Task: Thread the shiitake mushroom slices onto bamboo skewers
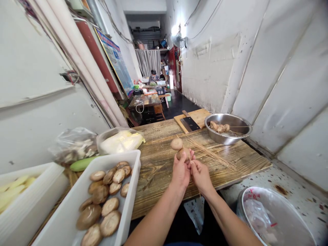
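Wooden table (151,177), bare planks right of the white tray (133,191); steel bowl (222,138) by table's right edge; skewer bundle (212,153) nearer; left hand (180,171) near front edge, fingers curled round mushroom (182,154), second mushroom (176,144) just beyond; right hand (201,175), fingertips pinched on thin skewer (190,158)

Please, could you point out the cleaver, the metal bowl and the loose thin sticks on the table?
Cleaver (190,123): head view, on the blade.
Metal bowl (216,137): head view, on the outer wall.
Loose thin sticks (215,153): head view, about mid-bundle.
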A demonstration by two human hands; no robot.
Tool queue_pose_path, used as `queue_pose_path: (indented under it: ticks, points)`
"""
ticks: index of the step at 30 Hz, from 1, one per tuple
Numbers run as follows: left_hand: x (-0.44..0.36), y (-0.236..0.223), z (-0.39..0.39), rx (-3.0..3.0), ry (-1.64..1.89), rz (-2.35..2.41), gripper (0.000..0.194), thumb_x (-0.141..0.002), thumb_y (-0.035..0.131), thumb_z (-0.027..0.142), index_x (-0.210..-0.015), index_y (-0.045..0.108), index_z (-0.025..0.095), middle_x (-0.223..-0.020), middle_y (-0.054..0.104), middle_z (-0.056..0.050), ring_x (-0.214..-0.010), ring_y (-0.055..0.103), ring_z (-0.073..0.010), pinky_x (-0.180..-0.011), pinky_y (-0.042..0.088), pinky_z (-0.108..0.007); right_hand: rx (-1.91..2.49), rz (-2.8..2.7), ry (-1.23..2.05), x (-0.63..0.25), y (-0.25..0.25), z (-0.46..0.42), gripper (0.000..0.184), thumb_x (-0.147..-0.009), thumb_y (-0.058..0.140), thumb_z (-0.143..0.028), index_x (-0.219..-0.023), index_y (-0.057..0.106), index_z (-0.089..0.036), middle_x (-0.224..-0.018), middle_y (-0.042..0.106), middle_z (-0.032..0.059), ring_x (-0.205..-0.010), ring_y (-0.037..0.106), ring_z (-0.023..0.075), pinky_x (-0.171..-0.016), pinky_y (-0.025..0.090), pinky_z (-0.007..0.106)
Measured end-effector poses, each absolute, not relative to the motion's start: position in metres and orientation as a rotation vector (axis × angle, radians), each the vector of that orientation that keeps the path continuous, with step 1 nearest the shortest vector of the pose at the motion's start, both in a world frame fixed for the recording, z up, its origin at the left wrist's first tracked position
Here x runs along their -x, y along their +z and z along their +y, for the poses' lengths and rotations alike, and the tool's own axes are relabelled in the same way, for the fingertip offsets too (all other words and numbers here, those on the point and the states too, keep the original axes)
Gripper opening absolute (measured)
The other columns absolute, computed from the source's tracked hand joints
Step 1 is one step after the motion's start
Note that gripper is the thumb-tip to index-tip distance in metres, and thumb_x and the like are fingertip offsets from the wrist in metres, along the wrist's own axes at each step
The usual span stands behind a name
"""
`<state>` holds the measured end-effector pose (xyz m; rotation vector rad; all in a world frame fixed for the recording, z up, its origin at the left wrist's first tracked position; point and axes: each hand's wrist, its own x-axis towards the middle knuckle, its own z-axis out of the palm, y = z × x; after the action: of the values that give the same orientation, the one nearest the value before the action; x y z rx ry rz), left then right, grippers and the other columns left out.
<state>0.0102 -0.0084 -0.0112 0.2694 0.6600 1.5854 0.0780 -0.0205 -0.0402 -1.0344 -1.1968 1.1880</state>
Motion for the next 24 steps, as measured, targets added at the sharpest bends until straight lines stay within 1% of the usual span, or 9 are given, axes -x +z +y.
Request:
queue_pose_path:
  ticks: [2,5,10,12,13,16,19,21,24]
  points:
    - [-0.011,-0.013,-0.009,-0.278,1.601,0.66,0.016,-0.079,0.063,0.017,-0.092,0.053,0.018,-0.092,0.069,-0.006,-0.086,0.066,-0.0155,-0.087,0.048,-0.034,1.072,-1.25,1.064,-0.079,-0.043,-0.02,0.033,-0.078,0.053,-0.044,-0.057,0.047,-0.019,-0.053,0.043,-0.0048,-0.05,0.039,0.0097,-0.048,0.033,0.021]
    - [-0.006,-0.015,-0.01,-0.323,1.547,0.634,0.017,-0.079,0.063,0.018,-0.093,0.055,0.018,-0.095,0.069,-0.007,-0.089,0.065,-0.0166,-0.082,0.049,-0.032,1.109,-1.356,0.973,-0.081,-0.046,-0.02,0.034,-0.082,0.048,-0.043,-0.059,0.049,-0.019,-0.054,0.045,-0.004,-0.053,0.041,0.011,-0.051,0.035,0.022]
    - [0.014,-0.02,-0.012,-0.321,1.388,0.643,0.015,-0.083,0.058,0.025,-0.095,0.059,0.015,-0.096,0.067,-0.009,-0.083,0.064,-0.0162,-0.068,0.05,-0.026,1.19,-1.605,0.974,-0.081,-0.055,-0.027,0.039,-0.094,0.026,-0.04,-0.072,0.051,-0.019,-0.043,0.034,-0.0097,-0.034,0.033,0.0087,-0.038,0.031,0.02]
    - [0.021,-0.023,-0.012,-0.294,1.372,0.681,0.014,-0.084,0.058,0.027,-0.09,0.06,0.015,-0.087,0.067,-0.007,-0.072,0.063,-0.0142,-0.061,0.05,-0.025,1.226,-1.751,0.967,-0.086,-0.055,-0.028,0.043,-0.096,0.023,-0.039,-0.074,0.054,-0.018,-0.04,0.037,-0.0102,-0.029,0.035,0.0082,-0.035,0.032,0.019]
    - [0.023,-0.026,-0.012,-0.268,1.39,0.711,0.012,-0.083,0.058,0.026,-0.088,0.06,0.014,-0.082,0.066,-0.006,-0.068,0.061,-0.013,-0.06,0.049,-0.024,1.247,-1.831,0.945,-0.091,-0.054,-0.026,0.044,-0.097,0.024,-0.039,-0.073,0.055,-0.018,-0.041,0.042,-0.009,-0.031,0.04,0.0082,-0.037,0.036,0.019]
    - [0.028,-0.033,-0.011,-0.153,1.453,0.8,0.005,-0.084,0.057,0.019,-0.084,0.06,0.015,-0.077,0.064,-0.003,-0.068,0.06,-0.0103,-0.068,0.051,-0.023,1.367,-2.036,0.764,-0.109,-0.049,-0.009,0.035,-0.095,0.041,-0.035,-0.074,0.06,-0.016,-0.064,0.061,-0.0016,-0.058,0.06,0.0113,-0.059,0.049,0.024]
    - [0.032,-0.041,-0.011,-0.099,1.469,0.852,0.008,-0.085,0.055,0.013,-0.087,0.061,0.017,-0.083,0.066,-0.001,-0.073,0.061,-0.008,-0.078,0.051,-0.024,1.596,-2.136,0.483,-0.126,-0.048,0.02,0.019,-0.091,0.054,-0.03,-0.098,0.061,-0.014,-0.1,0.063,0.005,-0.089,0.061,0.0174,-0.079,0.05,0.037]
    - [0.035,-0.046,-0.011,-0.097,1.464,0.875,0.011,-0.083,0.055,0.009,-0.085,0.062,0.017,-0.084,0.066,-0.001,-0.074,0.062,-0.0079,-0.08,0.052,-0.025,1.73,-2.202,0.326,-0.131,-0.05,0.04,0.024,-0.091,0.056,-0.03,-0.108,0.058,-0.014,-0.11,0.06,0.0068,-0.095,0.06,0.0196,-0.082,0.05,0.041]
    - [0.04,-0.052,-0.013,-0.101,1.449,0.896,0.013,-0.082,0.055,0.004,-0.081,0.062,0.015,-0.084,0.067,-0.003,-0.077,0.063,-0.0095,-0.081,0.052,-0.027,1.832,-2.339,0.14,-0.132,-0.057,0.059,0.026,-0.091,0.056,-0.03,-0.112,0.057,-0.014,-0.113,0.059,0.0077,-0.097,0.06,0.0204,-0.082,0.05,0.041]
